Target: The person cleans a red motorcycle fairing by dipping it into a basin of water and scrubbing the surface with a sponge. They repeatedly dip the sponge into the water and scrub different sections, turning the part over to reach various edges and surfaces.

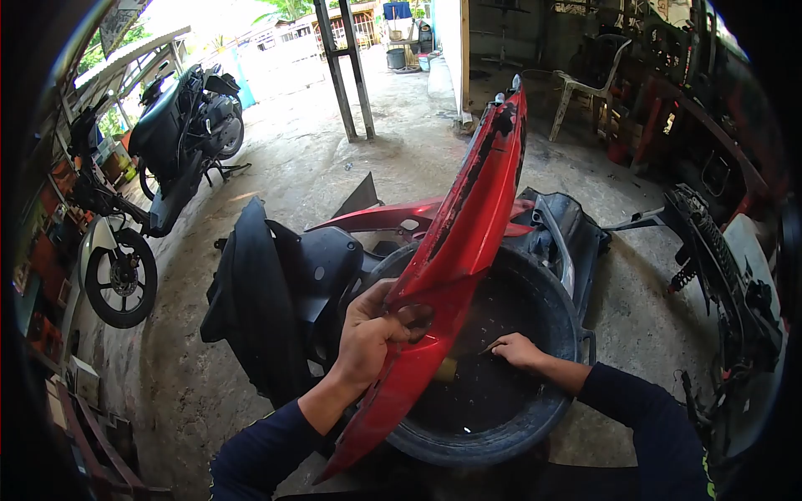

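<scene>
My left hand [368,338] is closed around the edge of a long red motorcycle body panel [455,259], its thumb at an opening in the panel. The panel stands tilted, with black scuffed patches along its upper edge. Beneath it is a large round black tub [564,392] holding dark liquid. Over the tub, my right hand [518,350] is closed, with a small thin thing at its fingertips that I cannot make out. A yellowish block [445,370] shows in the tub beside the panel, partly hidden by it.
Black plastic motorcycle panels [267,292] lie left of the tub, and another red panel [376,219] lies behind it. A motorcycle [180,125] stands at left. A stripped frame [710,250] is at right, with a plastic chair [589,83] farther back and a metal post [342,75] ahead.
</scene>
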`<act>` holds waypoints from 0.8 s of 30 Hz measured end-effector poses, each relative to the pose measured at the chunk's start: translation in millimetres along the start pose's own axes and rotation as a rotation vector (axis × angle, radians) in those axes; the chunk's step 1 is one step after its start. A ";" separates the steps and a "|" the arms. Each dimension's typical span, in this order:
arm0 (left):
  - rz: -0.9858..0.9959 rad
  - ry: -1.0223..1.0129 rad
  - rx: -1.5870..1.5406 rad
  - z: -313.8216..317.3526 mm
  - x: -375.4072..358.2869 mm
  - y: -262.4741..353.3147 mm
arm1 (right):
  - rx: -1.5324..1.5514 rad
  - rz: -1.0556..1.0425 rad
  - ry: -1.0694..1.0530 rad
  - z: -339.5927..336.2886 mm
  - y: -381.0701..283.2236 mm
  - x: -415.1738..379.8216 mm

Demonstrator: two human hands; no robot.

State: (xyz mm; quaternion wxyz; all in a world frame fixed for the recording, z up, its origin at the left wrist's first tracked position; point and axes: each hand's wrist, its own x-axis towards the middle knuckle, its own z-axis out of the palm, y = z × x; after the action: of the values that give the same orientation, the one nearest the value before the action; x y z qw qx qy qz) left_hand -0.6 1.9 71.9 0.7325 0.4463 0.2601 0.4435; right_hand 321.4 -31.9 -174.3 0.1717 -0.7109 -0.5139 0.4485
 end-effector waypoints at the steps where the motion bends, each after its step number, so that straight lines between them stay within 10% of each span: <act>1: -0.007 0.015 -0.031 -0.2 1.0 -0.7 | 0.000 -0.001 0.001 -2.4 -3.5 -1.1; 9: 0.029 0.052 0.178 -17.3 19.8 -29.3 | -0.794 -0.189 -0.198 -1.0 -0.8 4.6; 14: -0.039 0.089 0.255 -21.6 15.7 -49.4 | -0.733 -0.324 -0.236 -26.6 -19.5 4.3; 20: -0.094 0.100 0.247 -35.4 14.0 -60.2 | -0.562 -0.611 0.363 -89.0 -157.9 -80.9; 24: -0.098 0.083 0.307 -29.7 14.0 -59.5 | -0.730 -0.694 0.289 -92.3 -208.2 -103.7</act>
State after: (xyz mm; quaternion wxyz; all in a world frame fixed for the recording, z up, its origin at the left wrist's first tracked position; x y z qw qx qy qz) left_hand 7.8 14.4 5.7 0.6651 0.5210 0.3762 0.3803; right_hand 269.3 -17.6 70.0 0.1204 -0.5671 -0.8130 0.0545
